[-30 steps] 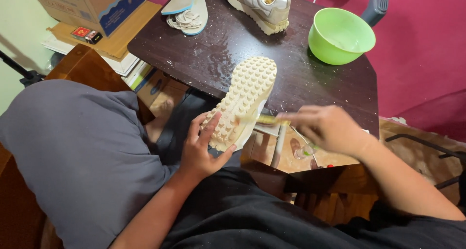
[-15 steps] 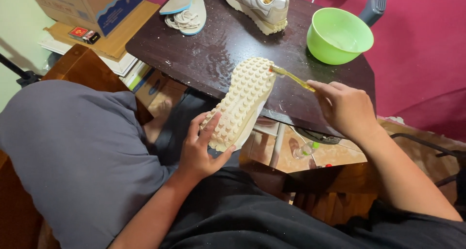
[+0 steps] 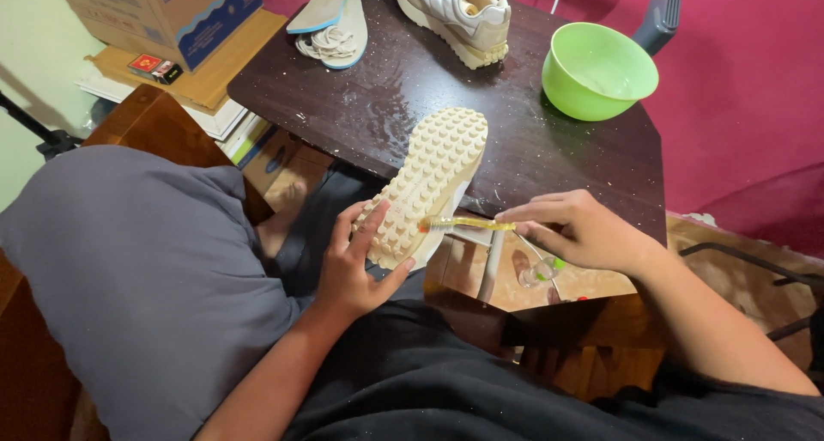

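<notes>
Surface: dark wet table, speckled with scrubbings.
Shoe: sole-up, toe propped on table edge, exposing treads.
Left hand: fingers clasp its heel, steadying.
Right hand: pinches yellow toothbrush, bristles against sole.
Green bowl: within reach.

Setting: room in a home, informal shoe-cleaning spot. Evidence: small dark wooden table, wet and speckled; magenta floor covering beyond the fingers; cardboard box and stacked books far left of the fingers; grey cushion beside the lap; green plastic bowl and loose insoles on the table.
</notes>
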